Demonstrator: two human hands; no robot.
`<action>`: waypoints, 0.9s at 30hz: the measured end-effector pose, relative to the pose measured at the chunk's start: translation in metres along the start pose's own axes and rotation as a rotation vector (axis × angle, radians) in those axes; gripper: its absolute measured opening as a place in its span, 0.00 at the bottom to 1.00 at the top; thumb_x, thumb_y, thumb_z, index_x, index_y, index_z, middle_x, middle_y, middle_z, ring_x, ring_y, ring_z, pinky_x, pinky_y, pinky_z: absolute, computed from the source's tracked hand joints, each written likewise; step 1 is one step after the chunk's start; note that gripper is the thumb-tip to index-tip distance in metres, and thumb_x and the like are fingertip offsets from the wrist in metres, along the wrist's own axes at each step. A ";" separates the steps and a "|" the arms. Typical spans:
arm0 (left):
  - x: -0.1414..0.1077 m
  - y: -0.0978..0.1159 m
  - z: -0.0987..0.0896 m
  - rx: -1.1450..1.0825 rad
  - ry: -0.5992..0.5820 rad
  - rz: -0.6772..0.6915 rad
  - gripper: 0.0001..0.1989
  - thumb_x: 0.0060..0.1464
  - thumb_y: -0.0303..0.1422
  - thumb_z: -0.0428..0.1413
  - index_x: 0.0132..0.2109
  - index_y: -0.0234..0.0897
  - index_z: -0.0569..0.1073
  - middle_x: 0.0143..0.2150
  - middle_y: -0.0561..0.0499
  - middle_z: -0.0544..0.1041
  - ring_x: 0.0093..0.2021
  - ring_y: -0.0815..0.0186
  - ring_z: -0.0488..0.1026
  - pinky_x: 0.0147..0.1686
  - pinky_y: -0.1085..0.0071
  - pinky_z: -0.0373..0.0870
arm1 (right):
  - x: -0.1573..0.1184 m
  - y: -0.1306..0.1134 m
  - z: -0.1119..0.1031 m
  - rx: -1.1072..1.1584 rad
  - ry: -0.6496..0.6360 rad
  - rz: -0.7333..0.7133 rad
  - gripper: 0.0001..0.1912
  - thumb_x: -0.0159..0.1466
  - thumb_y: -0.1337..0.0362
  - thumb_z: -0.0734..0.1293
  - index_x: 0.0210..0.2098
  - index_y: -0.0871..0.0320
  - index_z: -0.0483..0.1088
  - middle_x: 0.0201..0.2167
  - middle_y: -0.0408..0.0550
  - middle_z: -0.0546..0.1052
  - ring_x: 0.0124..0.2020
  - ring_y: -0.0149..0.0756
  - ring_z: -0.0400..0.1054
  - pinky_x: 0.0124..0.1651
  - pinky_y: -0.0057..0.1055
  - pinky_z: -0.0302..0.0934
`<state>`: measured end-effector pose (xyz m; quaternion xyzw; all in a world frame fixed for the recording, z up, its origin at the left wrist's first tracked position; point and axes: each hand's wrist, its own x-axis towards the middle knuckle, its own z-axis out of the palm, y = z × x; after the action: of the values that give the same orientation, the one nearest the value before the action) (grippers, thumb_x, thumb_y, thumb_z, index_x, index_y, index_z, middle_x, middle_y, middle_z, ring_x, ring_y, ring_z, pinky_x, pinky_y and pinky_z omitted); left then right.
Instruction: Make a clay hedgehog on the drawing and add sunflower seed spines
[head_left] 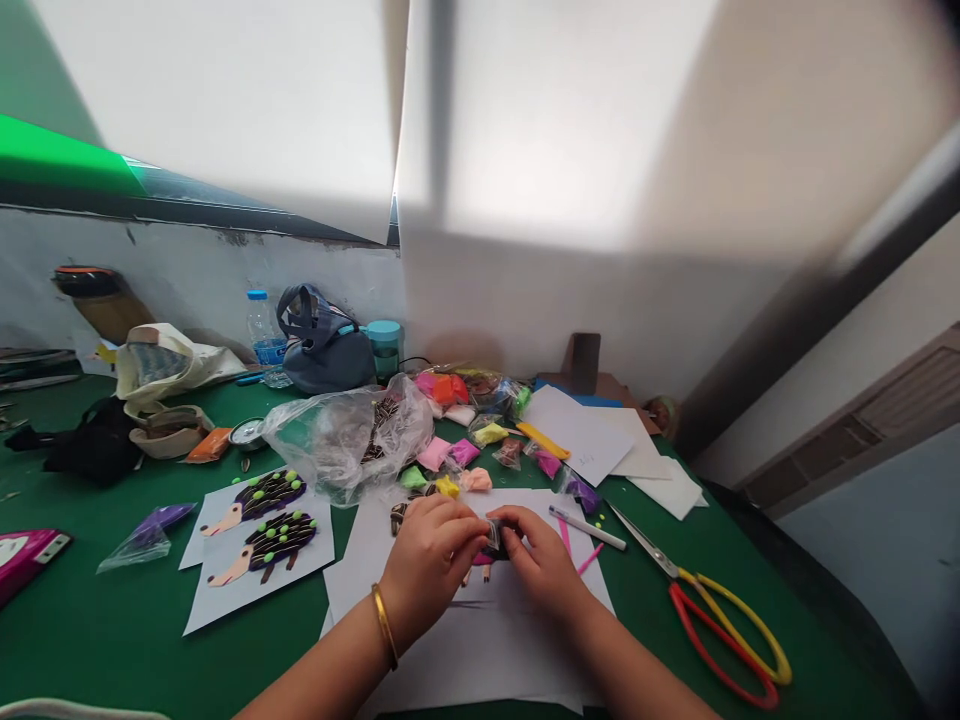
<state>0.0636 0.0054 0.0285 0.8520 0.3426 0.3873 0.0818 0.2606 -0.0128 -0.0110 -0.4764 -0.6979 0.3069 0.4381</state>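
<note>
Both hands meet over white paper sheets (480, 650) on the green table. Between their fingertips is a small dark packet (493, 538) with a clear, shiny wrapper. My left hand (435, 555), with a gold bangle at the wrist, pinches its left side. My right hand (538, 555) closes on the other side. Below the fingers, part of a purple and pink clay figure shows; the hands hide the rest. A white pen (587, 527) and pink strips (590, 558) lie right of my right hand.
Red and yellow scissors (705, 610) lie at the right. Two clay hedgehog pictures (259, 600) are at the left. Behind the hands are bright clay packets (435, 454) and a clear plastic bag (337, 440). A bottle (262, 330) and blue bag (328, 350) stand near the wall.
</note>
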 end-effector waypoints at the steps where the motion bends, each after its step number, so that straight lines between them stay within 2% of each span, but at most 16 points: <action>1: -0.001 0.000 0.000 0.014 -0.008 0.018 0.06 0.62 0.33 0.55 0.43 0.44 0.77 0.39 0.49 0.80 0.41 0.60 0.73 0.44 0.61 0.66 | 0.000 0.000 0.000 0.007 0.009 0.012 0.12 0.68 0.63 0.58 0.46 0.55 0.70 0.44 0.49 0.77 0.46 0.39 0.71 0.50 0.35 0.65; 4: -0.004 0.003 -0.001 0.054 -0.002 0.075 0.07 0.61 0.32 0.56 0.45 0.44 0.77 0.42 0.49 0.81 0.45 0.59 0.73 0.46 0.60 0.65 | 0.000 -0.001 0.000 0.040 0.012 0.027 0.12 0.69 0.61 0.58 0.45 0.55 0.71 0.43 0.49 0.77 0.45 0.39 0.71 0.49 0.35 0.66; 11: -0.003 0.007 -0.002 0.067 0.048 0.117 0.06 0.62 0.29 0.55 0.41 0.43 0.76 0.42 0.51 0.82 0.45 0.61 0.74 0.48 0.60 0.64 | 0.001 -0.003 0.001 0.093 0.012 0.042 0.12 0.69 0.60 0.58 0.44 0.55 0.71 0.41 0.49 0.77 0.42 0.39 0.72 0.47 0.35 0.67; 17: 0.000 0.012 -0.004 0.075 -0.023 0.059 0.08 0.62 0.31 0.54 0.45 0.44 0.76 0.43 0.49 0.80 0.47 0.58 0.72 0.48 0.59 0.64 | 0.000 0.002 0.003 0.074 0.021 0.034 0.12 0.69 0.60 0.57 0.44 0.55 0.70 0.41 0.49 0.77 0.41 0.39 0.72 0.44 0.35 0.69; 22: 0.002 0.016 -0.004 0.109 -0.093 0.066 0.08 0.61 0.30 0.54 0.44 0.43 0.77 0.41 0.49 0.79 0.45 0.57 0.71 0.48 0.57 0.63 | -0.002 0.002 0.003 0.024 0.021 0.013 0.11 0.68 0.63 0.58 0.43 0.55 0.71 0.41 0.48 0.77 0.43 0.39 0.72 0.46 0.34 0.67; 27: -0.001 0.008 -0.006 0.069 -0.119 0.034 0.09 0.59 0.31 0.57 0.46 0.46 0.77 0.43 0.50 0.80 0.48 0.56 0.71 0.49 0.56 0.65 | 0.001 0.001 -0.002 -0.040 0.006 -0.027 0.11 0.68 0.63 0.58 0.43 0.55 0.71 0.41 0.48 0.77 0.42 0.38 0.72 0.45 0.33 0.67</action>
<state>0.0629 -0.0021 0.0353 0.8816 0.3359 0.3251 0.0660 0.2625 -0.0114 -0.0108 -0.4765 -0.7089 0.2855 0.4348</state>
